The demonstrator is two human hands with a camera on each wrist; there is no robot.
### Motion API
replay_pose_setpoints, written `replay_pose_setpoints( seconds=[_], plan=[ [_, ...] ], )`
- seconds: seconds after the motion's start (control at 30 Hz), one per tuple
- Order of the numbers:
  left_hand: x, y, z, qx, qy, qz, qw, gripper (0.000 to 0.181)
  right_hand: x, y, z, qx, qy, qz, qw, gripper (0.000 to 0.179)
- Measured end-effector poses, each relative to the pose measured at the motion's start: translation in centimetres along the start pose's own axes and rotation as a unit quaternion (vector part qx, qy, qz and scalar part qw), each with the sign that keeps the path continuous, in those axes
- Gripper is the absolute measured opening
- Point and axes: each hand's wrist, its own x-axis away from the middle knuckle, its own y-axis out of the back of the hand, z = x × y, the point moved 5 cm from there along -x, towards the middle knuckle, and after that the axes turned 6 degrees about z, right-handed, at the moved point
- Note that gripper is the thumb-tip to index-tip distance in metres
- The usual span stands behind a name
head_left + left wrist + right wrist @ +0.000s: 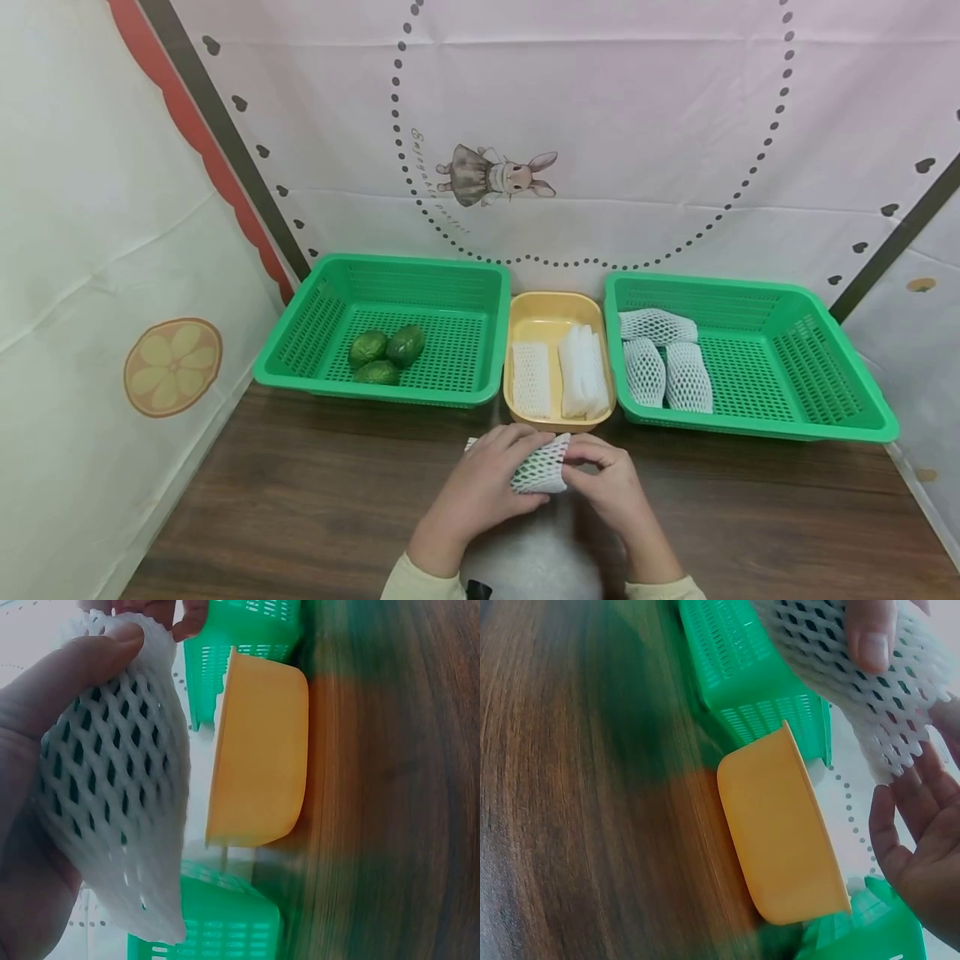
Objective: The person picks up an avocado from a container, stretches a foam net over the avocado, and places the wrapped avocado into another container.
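A white foam net sleeve (pixel 542 468) is held above the near side of the table, between both hands. My left hand (pixel 480 479) grips it around the middle, the thumb pressed along its side in the left wrist view. Dark green shows through the mesh (pixel 112 765), so something green fills the sleeve. At the sleeve's right end, my right hand (pixel 609 483) pinches the open edge with thumb and fingers. The right wrist view has these right fingers (pixel 922 799) at the narrow end of the net.
Behind the hands stands a yellow tray (pixel 558 304) with flat white foam nets (pixel 531 379). A green basket (pixel 420 396) at left holds three dark green oval fruits (pixel 405 346). Another green basket (pixel 825 429) at right holds three net-covered pieces (pixel 688 377).
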Motion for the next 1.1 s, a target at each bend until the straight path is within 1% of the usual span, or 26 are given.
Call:
replay_pose_setpoints(
  seconds=[0.13, 0.3, 0.37, 0.4, 0.43, 0.47, 0.5, 0.53, 0.57, 0.6, 0.63, 0.67, 0.7, 0.73, 0.77, 0.8, 0.83, 0.87, 0.93, 1.0, 1.03, 1.07, 1.1],
  plan=[
    [-0.2, -0.1, -0.1, -0.006, -0.005, -0.006, 1.0, 0.066, -0.1, -0.4, 0.0, 0.002, 0.015, 0.014, 0.9998, 0.01],
    [-0.4, -0.2, -0.1, -0.017, -0.003, -0.001, 0.9999, 0.066, -0.3, -0.9, -0.1, 0.003, 0.012, 0.021, 0.9997, 0.011],
    [-0.4, -0.3, -0.1, -0.014, -0.001, -0.001, 0.9999, 0.066, -0.3, -0.9, 0.0, 0.002, 0.013, 0.016, 0.9998, 0.012],
    [-0.4, -0.3, 0.0, 0.0, 0.001, -0.002, 1.0, 0.065, -0.3, -0.8, 0.2, 0.002, 0.023, 0.009, 0.9997, 0.012],
    [-0.5, -0.4, 0.1, 0.021, 0.01, -0.003, 0.9997, 0.064, -0.3, -0.7, 0.4, -0.008, 0.031, -0.002, 0.9995, 0.011],
    [-0.5, -0.4, 0.3, 0.056, 0.024, -0.006, 0.9981, 0.062, -0.3, -0.4, 0.6, -0.021, 0.04, -0.015, 0.9989, 0.011],
    [-0.4, -0.4, 0.6, 0.104, 0.047, -0.009, 0.9935, 0.06, -0.3, -0.1, 0.8, -0.038, 0.047, -0.032, 0.9976, 0.011],
    [-0.4, -0.5, 1.0, 0.157, 0.079, -0.014, 0.9843, 0.057, -0.2, 0.4, 1.0, -0.056, 0.048, -0.056, 0.9957, 0.01],
    [-0.2, -0.6, 1.5, 0.221, 0.115, -0.023, 0.9682, 0.056, -0.2, 0.9, 1.1, -0.071, 0.045, -0.078, 0.9934, 0.011],
    [-0.1, -0.8, 2.0, 0.285, 0.151, -0.038, 0.9458, 0.055, -0.2, 1.2, 1.1, -0.086, 0.034, -0.094, 0.9913, 0.012],
    [0.1, -0.9, 2.5, 0.345, 0.184, -0.057, 0.9188, 0.055, -0.3, 1.5, 1.1, -0.099, 0.011, -0.102, 0.9898, 0.015],
    [0.3, -1.0, 2.9, 0.401, 0.209, -0.077, 0.8887, 0.054, -0.3, 1.7, 1.0, -0.101, -0.012, -0.101, 0.9896, 0.017],
    [0.4, -1.1, 3.2, 0.446, 0.226, -0.094, 0.8611, 0.055, -0.3, 1.7, 0.8, -0.1, -0.042, -0.096, 0.9895, 0.02],
    [0.5, -1.2, 3.4, 0.48, 0.235, -0.109, 0.8383, 0.055, -0.3, 1.5, 0.6, -0.097, -0.071, -0.079, 0.9895, 0.022],
    [0.5, -1.2, 3.4, 0.51, 0.236, -0.121, 0.8186, 0.055, -0.3, 1.2, 0.4, -0.094, -0.09, -0.054, 0.99, 0.024],
    [0.4, -1.2, 3.4, 0.531, 0.232, -0.13, 0.8047, 0.054, -0.3, 0.8, 0.2, -0.093, -0.104, -0.024, 0.99, 0.026],
    [0.3, -1.3, 3.3, 0.547, 0.227, -0.135, 0.7941, 0.054, -0.2, 0.4, 0.0, -0.091, -0.11, 0.006, 0.9898, 0.028],
    [0.2, -1.4, 3.2, 0.558, 0.226, -0.14, 0.7858, 0.053, -0.1, -0.1, -0.1, -0.097, -0.112, 0.036, 0.9883, 0.03],
    [0.0, -1.4, 3.0, 0.568, 0.223, -0.15, 0.7776, 0.051, -0.1, -1.1, -0.4, -0.111, -0.111, 0.089, 0.9836, 0.039],
    [-0.1, -1.6, 2.8, 0.572, 0.222, -0.156, 0.774, 0.051, 0.0, -1.9, -0.5, -0.118, -0.116, 0.126, 0.9781, 0.051],
    [-0.2, -1.7, 2.7, 0.572, 0.22, -0.157, 0.7744, 0.051, 0.0, -2.3, -0.6, -0.118, -0.122, 0.136, 0.9761, 0.057],
    [-0.2, -1.8, 2.5, 0.573, 0.22, -0.153, 0.7743, 0.052, 0.0, -2.6, -0.6, -0.119, -0.131, 0.138, 0.9745, 0.062],
    [-0.3, -1.9, 2.3, 0.572, 0.217, -0.147, 0.7771, 0.052, -0.1, -2.7, -0.6, -0.111, -0.139, 0.13, 0.9753, 0.065]
  ],
)
